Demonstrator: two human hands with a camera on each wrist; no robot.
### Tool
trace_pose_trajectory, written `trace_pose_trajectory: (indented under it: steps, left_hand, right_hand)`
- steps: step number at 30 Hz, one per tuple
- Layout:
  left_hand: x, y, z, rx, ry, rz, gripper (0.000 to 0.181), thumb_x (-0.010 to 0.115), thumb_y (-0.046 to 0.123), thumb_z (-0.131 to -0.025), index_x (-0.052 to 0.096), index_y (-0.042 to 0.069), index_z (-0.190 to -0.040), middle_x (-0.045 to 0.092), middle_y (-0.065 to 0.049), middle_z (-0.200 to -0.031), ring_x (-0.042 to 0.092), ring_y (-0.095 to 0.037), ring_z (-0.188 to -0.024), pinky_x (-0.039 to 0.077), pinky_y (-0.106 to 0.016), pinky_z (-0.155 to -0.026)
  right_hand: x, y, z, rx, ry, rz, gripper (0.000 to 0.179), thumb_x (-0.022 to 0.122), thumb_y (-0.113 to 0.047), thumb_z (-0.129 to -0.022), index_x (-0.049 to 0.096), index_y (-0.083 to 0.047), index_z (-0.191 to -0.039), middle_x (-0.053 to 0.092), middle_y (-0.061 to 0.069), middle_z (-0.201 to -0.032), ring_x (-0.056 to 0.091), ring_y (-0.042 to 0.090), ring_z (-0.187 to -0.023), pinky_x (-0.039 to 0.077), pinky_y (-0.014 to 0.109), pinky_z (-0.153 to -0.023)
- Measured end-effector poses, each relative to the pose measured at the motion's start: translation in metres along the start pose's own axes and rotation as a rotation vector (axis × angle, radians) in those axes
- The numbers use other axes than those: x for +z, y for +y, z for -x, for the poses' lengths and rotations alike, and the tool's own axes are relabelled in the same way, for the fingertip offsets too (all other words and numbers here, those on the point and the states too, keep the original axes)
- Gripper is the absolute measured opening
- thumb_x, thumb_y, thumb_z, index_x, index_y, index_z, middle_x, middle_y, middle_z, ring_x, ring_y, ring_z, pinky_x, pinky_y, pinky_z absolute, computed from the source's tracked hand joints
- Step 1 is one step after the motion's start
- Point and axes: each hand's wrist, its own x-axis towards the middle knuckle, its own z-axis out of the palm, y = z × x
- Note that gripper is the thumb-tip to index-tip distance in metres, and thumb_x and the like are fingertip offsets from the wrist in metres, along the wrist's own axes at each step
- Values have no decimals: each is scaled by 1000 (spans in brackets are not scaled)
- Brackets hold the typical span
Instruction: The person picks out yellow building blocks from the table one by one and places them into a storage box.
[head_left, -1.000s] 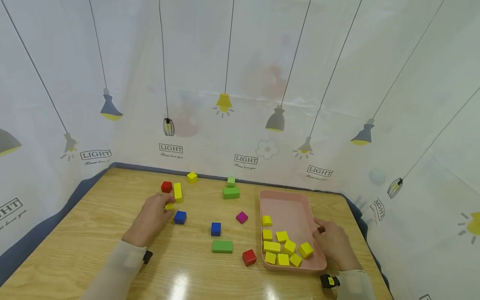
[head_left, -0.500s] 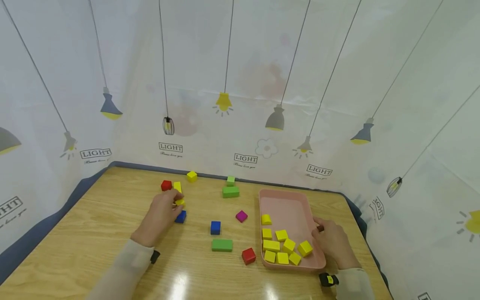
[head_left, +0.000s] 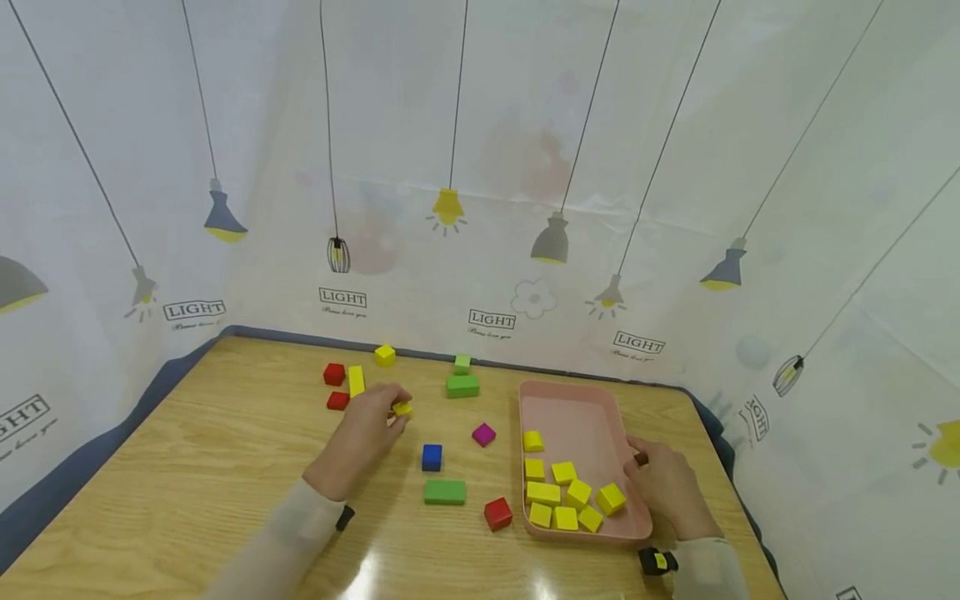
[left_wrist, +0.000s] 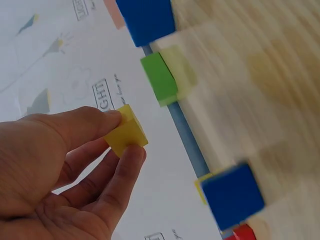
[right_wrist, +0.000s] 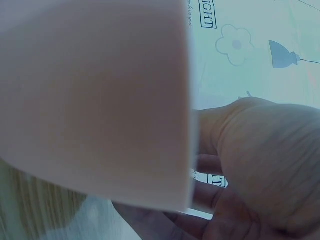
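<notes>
My left hand (head_left: 358, 435) is over the left-middle of the table, pinching a small yellow block (head_left: 402, 409) between thumb and fingertips. Close up in the left wrist view, the yellow block (left_wrist: 126, 132) has its faces tilted. At the right, my right hand (head_left: 670, 487) grips the side of a pink tray (head_left: 573, 408). The right wrist view has the tray wall (right_wrist: 100, 110) filling the left part, with the thumb at its edge and fingers below. Several yellow blocks (head_left: 543, 493) lie in the tray's near half.
Left of the tray are a magenta block (head_left: 483, 434), a blue cube (head_left: 432, 457), a green oblong block (head_left: 445, 492) and a red cube (head_left: 498, 514). Farther back stand green blocks (head_left: 462, 386), a yellow cube (head_left: 385, 355), a yellow oblong block (head_left: 356, 381) and red blocks (head_left: 334, 374).
My left hand has moved right with the yellow block. A red block behind it has come into view, while a blue cube is now hidden by the hand. The right hand and tray stay put.
</notes>
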Motion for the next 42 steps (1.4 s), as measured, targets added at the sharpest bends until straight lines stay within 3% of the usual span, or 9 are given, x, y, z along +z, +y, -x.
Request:
trace_pose_trajectory:
  steps: [8,15,20,24,29,36,42]
  left_hand:
    - [11,28,-11,48,-23,12,29,87,2,-103,78,3,-130,79,-15,-128,77,-27,-111,72,-44,-100]
    - [22,46,-27,71,-46,50,31,86,6,-106,78,7,-136,78,-11,-131,75,-25,-112,72,-41,-101]
    - [32,64,-37,129,-45,64,30,86,4,-105,78,6,-134,78,-12,-129,76,-26,-111,72,-40,-97]
    - [43,81,-43,174,-62,50,30,86,6,-106,79,7,-135,78,-11,-128,76,-24,-109,72,-39,-96]
    - [60,97,-49,183,-123,46,31,84,10,-109,78,9,-139,77,-11,-134,71,-20,-104,71,-34,-94]
    - [89,108,-58,227,-143,1,30,82,11,-110,78,10,-140,77,-9,-133,72,-17,-108,69,-29,-97]
    - [103,119,-64,234,-164,-1,30,80,12,-112,77,14,-142,76,-6,-130,70,-17,-111,68,-28,-104]
  right_hand:
    - [-1,-1,1,-6,7,-4,59,68,-11,-107,62,3,-164,85,22,-119,69,23,-87,60,37,-75]
    - [0,2,2,-18,8,12,60,68,-10,-106,62,4,-163,85,22,-119,71,25,-89,62,42,-78]
    - [-1,1,1,-13,9,8,60,67,-10,-106,62,2,-164,85,23,-121,71,25,-90,61,40,-78]
    - [-1,1,1,-11,4,7,60,67,-10,-105,62,3,-164,85,22,-119,69,25,-88,58,38,-76]
    - [0,1,1,-11,-2,8,60,67,-10,-106,61,3,-164,84,21,-118,67,24,-85,56,35,-73]
    - [0,2,0,-11,-1,3,60,66,-9,-105,61,3,-164,84,20,-117,66,23,-84,54,34,-72]
    - [1,3,-1,-10,1,11,60,66,-11,-106,61,2,-164,85,23,-121,68,24,-86,57,36,-74]
